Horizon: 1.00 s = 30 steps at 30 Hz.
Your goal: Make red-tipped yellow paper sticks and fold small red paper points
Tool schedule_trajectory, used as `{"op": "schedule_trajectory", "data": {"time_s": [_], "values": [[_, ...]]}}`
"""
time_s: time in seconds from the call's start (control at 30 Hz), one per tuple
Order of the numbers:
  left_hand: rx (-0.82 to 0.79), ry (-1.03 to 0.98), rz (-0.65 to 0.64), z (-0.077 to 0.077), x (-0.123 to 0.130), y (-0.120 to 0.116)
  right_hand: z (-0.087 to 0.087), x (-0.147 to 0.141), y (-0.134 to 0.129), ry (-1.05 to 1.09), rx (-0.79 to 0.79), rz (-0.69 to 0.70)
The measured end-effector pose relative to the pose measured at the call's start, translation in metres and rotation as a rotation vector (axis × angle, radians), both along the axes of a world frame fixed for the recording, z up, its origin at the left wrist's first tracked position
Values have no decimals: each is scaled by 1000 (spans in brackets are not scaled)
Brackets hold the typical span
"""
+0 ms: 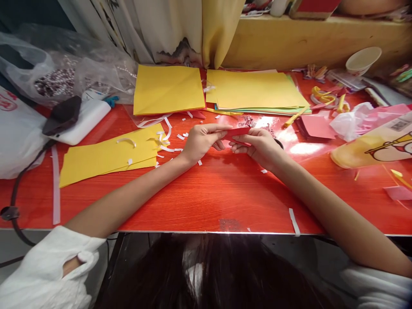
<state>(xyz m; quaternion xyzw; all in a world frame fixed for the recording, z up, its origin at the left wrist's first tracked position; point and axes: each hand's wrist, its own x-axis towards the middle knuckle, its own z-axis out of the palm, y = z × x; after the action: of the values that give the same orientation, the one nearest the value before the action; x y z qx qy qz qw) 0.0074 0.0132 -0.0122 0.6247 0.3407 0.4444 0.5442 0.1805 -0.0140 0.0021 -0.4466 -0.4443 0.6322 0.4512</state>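
A small piece of red paper (237, 133) is stretched between my two hands, above the middle of the red table (193, 201). My left hand (203, 140) pinches its left end between thumb and fingers. On the other end, the thumb and fingers of my right hand (260, 146) are closed. Small white paper scraps (180, 137) lie about my left hand. Beyond my hands, dark red bits (246, 122) lie on a shiny clear sheet. The undersides of both hands are hidden.
Yellow sheets (169, 90) and a second yellow stack (254, 89) lie at the back. Yellow strips (109, 154) are at left, near a power bank (85, 122) and phone (62, 115). At right are red paper squares (317, 126) and a drink cup (373, 143).
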Motion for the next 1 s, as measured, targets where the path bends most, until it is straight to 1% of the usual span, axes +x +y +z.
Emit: {"op": "schedule_trajectory", "data": {"time_s": [0.17, 0.3, 0.37, 0.5, 0.57, 0.63, 0.73, 0.9, 1.0], "values": [[166, 156, 44, -4, 0, -2, 2, -1, -1, -1, -29, 70], [291, 296, 79, 0, 1, -5, 2, -1, -2, -27, -27, 58], [249, 292, 58, 3, 1, -5, 1, -1, -1, -25, -25, 47], [-1, 139, -55, 3, 3, 1, 2, 0, 0, -9, -39, 72], [-55, 93, -93, 1, 3, 4, 2, 0, 1, -11, -47, 87], [-67, 74, -112, -1, 3, 5, 1, 0, 1, -4, -42, 69], [-71, 59, -97, -1, 2, 5, 0, 1, 2, 6, -16, 23], [-45, 58, -110, 0, 3, 3, -5, 2, 2, -1, 26, 50], [-37, 65, -121, 0, 3, 3, -6, 2, 3, 3, 38, 23]]}}
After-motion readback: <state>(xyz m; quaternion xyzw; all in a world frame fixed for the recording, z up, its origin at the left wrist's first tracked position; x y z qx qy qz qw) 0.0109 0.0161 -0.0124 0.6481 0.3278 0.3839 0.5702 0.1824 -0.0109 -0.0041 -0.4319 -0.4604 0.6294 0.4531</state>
